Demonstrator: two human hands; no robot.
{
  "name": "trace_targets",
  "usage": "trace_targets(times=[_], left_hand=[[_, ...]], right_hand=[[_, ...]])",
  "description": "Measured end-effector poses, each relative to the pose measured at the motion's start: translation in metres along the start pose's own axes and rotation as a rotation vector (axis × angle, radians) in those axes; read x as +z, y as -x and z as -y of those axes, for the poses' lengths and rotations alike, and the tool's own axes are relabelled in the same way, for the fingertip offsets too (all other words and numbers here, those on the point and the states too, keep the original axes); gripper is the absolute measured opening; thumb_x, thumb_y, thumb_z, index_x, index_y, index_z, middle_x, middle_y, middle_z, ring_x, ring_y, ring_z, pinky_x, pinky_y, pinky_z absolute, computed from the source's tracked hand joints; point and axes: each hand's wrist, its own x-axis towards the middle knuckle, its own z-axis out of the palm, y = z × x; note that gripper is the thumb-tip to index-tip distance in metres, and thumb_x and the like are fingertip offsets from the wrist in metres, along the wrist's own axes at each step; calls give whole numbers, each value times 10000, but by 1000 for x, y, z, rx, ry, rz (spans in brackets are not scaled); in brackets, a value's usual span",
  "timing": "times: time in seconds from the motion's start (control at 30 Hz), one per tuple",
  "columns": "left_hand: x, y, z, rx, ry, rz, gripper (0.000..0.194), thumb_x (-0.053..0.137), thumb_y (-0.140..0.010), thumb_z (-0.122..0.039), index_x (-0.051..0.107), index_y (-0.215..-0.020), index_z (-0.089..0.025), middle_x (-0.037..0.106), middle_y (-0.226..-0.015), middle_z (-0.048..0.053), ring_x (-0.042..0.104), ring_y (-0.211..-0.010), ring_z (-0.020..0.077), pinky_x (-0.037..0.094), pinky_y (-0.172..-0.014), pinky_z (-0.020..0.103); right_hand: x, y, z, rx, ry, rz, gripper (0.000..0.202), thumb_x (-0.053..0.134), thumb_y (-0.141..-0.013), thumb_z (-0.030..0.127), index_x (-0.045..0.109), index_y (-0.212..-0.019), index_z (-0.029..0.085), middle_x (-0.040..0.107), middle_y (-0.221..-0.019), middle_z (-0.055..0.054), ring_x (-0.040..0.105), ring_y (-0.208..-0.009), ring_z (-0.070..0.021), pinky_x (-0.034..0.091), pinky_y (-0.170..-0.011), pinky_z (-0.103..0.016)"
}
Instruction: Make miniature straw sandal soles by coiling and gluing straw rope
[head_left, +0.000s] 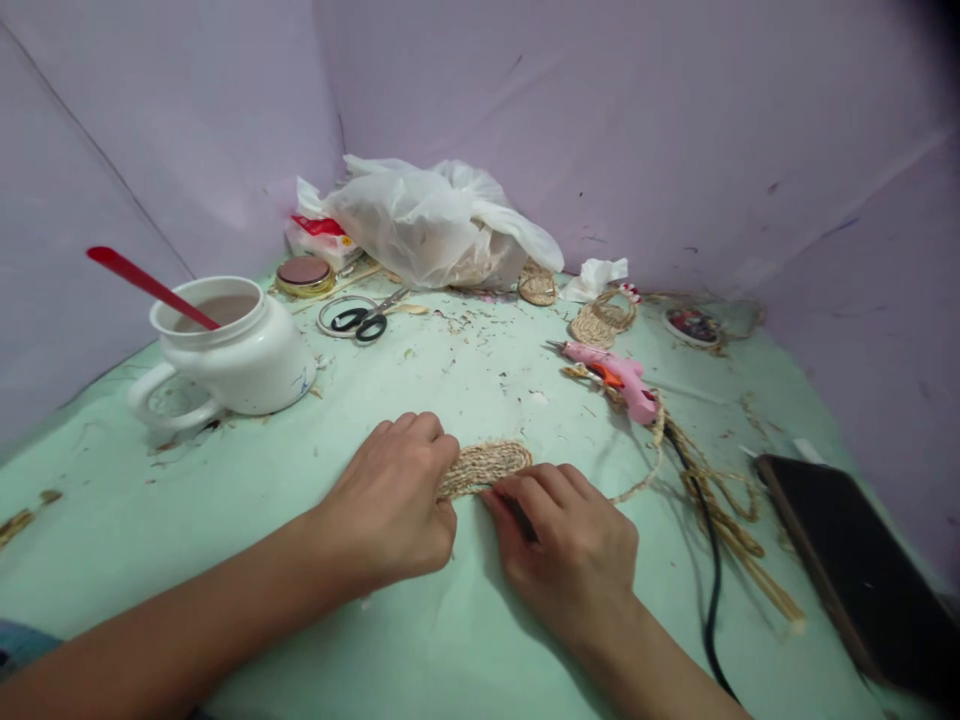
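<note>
- Gripped coiled straw piece (491,466) with left hand (394,490), mid-way across surface (420,650), toward its near edge.
- Pinched piece's near side with right hand (562,535).
- Judged partly done: packed several rows already.
- Saw loose braid (660,432) toward right edge, probably left to coil; couldn't tell if joined.

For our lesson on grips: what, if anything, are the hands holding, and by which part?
The left hand grips the woven piece by its left end; the right hand is at its near edge, grip unclear.
</note>
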Motion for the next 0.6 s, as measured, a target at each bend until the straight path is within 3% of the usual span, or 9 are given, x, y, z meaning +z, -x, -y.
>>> trace_targets(times=[0.2, 0.6], left_hand=[[0, 1, -2, 0, -7, 4, 137, 568, -742, -300, 593, -774, -169, 567, -888, 90, 519, -860, 262, 404, -765, 426], [11, -1, -5, 7, -56, -145, 116, 540, -758, -270, 581, -713, -171, 585, -812, 70, 528, -822, 242, 383, -761, 427]], right_hand=[[3, 0, -1, 3, 49, -14, 200, 581, -803, 212, 618, -607, 203, 589, -580, -4, 497, -595, -150, 248, -486, -295], [7, 0, 2, 26, 39, -27, 250, 557, -808, 218, 574, -559, 197, 552, -549, -1, 484, -558, -139, 239, -480, -293]])
